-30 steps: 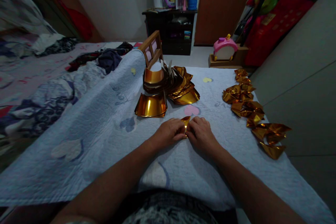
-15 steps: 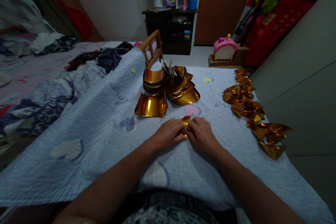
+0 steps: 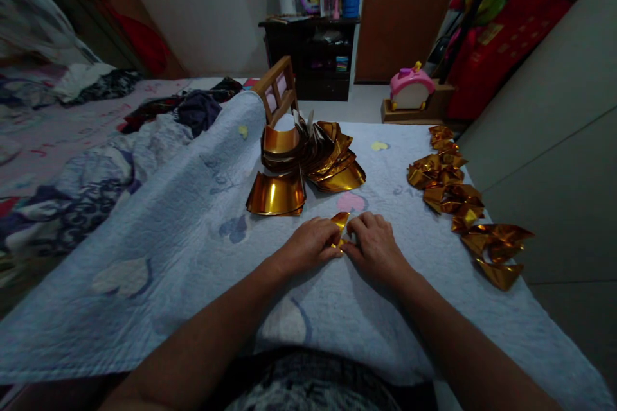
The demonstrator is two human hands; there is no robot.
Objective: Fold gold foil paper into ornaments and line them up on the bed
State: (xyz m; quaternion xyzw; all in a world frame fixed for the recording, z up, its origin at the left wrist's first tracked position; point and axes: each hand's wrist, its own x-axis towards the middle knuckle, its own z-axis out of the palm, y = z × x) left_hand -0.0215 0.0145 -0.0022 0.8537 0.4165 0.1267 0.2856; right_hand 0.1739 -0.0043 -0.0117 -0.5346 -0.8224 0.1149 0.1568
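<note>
1. Blue quilted cloth (image 3: 193, 282) lies beneath the left grip (image 3: 313, 241) and right grip (image 3: 373, 241).
2. The left pinches a small gold foil piece (image 3: 341, 219); the right curls beside it, hold unclear.
3. Folding seems in hand; steady creasing looks called for next.
4. Shaped foil pieces (image 3: 448, 202) lie rightward; foil stacks (image 3: 276, 196), beyond.

The surface before me is covered by a pale blue quilted cloth (image 3: 193, 282), printed with hearts, one pink (image 3: 351, 201) and one yellow (image 3: 379, 146). The cloth is creased and rises along the left side; what supports it underneath is hidden. Lying on it, beyond my hands: a fanned pile of curved gold sheets (image 3: 336, 173), with a smaller stack of gold sheets (image 3: 277, 194) at its near left. Along the right edge: an uneven row of folded gold pieces (image 3: 453, 198), several touching. Directly before me: one small gold piece (image 3: 341, 219), partly covered by my fingers.
</note>
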